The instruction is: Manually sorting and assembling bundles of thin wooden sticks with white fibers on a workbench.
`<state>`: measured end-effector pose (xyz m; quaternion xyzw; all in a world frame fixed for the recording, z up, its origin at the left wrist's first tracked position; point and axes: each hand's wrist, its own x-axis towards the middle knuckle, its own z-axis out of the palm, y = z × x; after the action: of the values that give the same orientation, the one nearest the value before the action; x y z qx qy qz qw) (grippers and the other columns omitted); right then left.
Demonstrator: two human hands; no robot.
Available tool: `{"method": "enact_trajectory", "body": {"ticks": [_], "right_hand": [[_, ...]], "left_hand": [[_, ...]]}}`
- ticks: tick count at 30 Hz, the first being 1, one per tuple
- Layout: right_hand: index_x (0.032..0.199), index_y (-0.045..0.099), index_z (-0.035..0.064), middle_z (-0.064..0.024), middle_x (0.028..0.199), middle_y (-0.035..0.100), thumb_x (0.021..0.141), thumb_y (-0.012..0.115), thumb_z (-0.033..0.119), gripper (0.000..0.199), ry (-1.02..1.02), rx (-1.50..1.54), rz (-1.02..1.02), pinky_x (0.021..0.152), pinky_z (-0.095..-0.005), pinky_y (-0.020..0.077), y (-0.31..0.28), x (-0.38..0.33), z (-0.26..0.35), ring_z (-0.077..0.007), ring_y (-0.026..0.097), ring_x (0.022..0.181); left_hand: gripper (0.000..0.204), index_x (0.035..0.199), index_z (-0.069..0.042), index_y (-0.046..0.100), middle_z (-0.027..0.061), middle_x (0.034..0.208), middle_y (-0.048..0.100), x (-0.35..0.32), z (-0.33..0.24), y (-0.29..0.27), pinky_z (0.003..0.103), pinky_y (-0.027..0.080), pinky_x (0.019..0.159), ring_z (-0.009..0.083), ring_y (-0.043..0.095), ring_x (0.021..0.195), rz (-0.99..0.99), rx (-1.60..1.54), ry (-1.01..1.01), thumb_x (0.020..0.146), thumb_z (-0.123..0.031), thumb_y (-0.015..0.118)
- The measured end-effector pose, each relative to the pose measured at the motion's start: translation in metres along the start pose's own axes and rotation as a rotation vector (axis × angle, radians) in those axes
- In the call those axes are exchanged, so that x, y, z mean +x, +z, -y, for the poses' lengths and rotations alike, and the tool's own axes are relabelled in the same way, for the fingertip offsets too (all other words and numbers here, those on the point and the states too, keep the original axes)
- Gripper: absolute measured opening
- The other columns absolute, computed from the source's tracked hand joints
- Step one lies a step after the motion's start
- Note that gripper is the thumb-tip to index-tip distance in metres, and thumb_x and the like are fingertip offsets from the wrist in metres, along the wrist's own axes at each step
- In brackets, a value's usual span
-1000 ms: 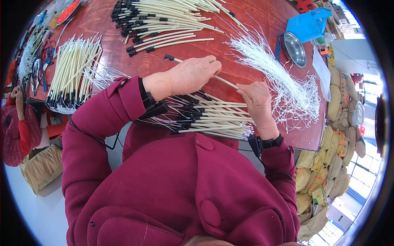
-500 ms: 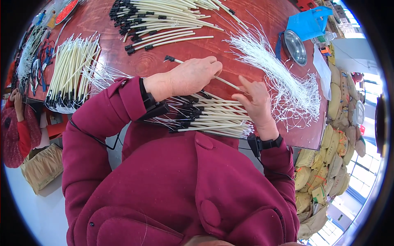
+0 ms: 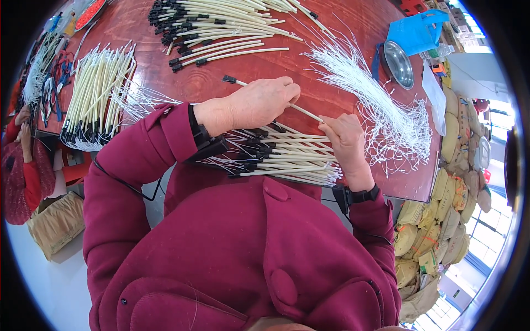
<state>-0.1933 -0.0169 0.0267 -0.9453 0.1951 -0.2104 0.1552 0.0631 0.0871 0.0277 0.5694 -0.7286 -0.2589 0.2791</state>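
My left hand (image 3: 256,102) is closed round a thin cream-coloured tube (image 3: 305,112). The tube's black end piece (image 3: 228,79) sticks out to the left of this hand. At the tube's right end, the thumb and fingers of my right hand (image 3: 346,138) pinch together on the tip; any thread there is too small to make out. Below both hands, a pile of similar tubes (image 3: 298,156) with black ends lies at the table's near edge. White strings trail out of its left side. To the right of my right hand spreads a bundle of loose white strings (image 3: 372,96).
Many black-ended tubes (image 3: 221,33) lie at the far side of the red-brown table (image 3: 210,83). Another bunch of tubes (image 3: 99,91) is at the left. A metal bowl (image 3: 398,65) and a blue bag (image 3: 417,32) stand far right. Another person's hands (image 3: 24,132) show at the left edge.
My right hand's thumb and fingers, spread apart before, have closed on the tube's right tip. My left hand keeps its grip in nearly the same place.
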Motion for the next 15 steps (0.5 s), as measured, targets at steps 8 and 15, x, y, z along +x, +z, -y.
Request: {"method": "enact_trajectory", "body": {"ticks": [8,15], "right_hand": [[0.095,0.077,0.0052,-0.007,0.068,0.059,0.083,0.078,0.014,0.015,-0.007,0.031,0.001,0.069,-0.0367,0.0411,0.005,0.01,0.012,-0.0242,0.054,0.066],[0.09,0.074,0.005,-0.0078,0.068,0.059,0.084,0.077,0.013,0.011,-0.015,0.028,0.008,0.068,-0.0384,0.0413,0.0,0.014,0.008,-0.0255,0.054,0.066]], "left_hand": [[0.011,0.101,-0.004,0.057,0.0138,0.103,0.061,0.011,-0.011,0.012,0.047,0.051,0.08,0.0377,0.063,0.096,-0.004,-0.014,0.063,0.092,-0.008,0.062],[0.028,0.109,-0.007,0.061,0.0081,0.109,0.061,-0.011,-0.035,-0.018,0.041,0.047,0.089,0.0289,0.06,0.107,-0.274,0.486,0.217,0.084,-0.013,0.072]]}}
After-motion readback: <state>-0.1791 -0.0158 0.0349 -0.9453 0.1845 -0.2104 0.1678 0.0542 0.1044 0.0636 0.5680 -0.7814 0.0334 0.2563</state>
